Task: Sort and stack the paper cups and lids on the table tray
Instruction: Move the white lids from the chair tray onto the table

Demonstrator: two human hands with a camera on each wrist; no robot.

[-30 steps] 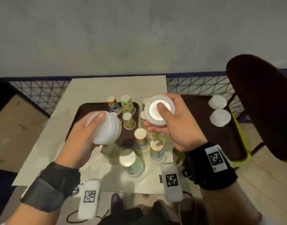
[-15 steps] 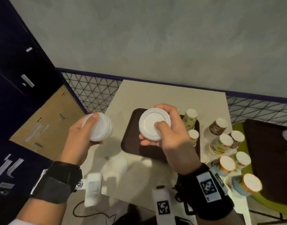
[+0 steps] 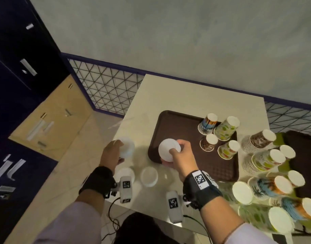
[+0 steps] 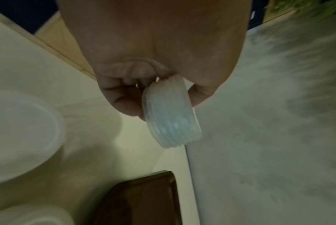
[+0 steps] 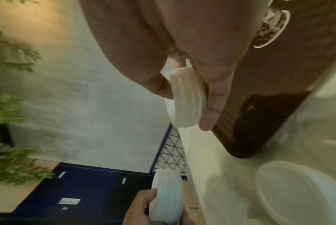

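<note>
At centre frame in the head view, we grip a stack of lids [image 3: 169, 152] in our right hand [image 3: 182, 160], thumb on one flat face and fingers on the other, above the near left corner of the brown tray [image 3: 179, 125]. We judge this pinch keeps the nested lids from sliding apart. The stack's short axis runs between thumb and fingers, and its flat face is turned up toward the camera. Left of it, our left hand [image 3: 111, 155] clamps a second lid stack [image 3: 127, 149] the same way, rims showing edge-on in the left wrist view, over the tabletop [image 3: 186, 95] edge. Below them, two loose lids [image 3: 149, 176] lie flat on the tabletop. Inverted paper cups [image 3: 226, 128] stand at the tray's right side, with more cup stacks crowded at the lower right.
</note>
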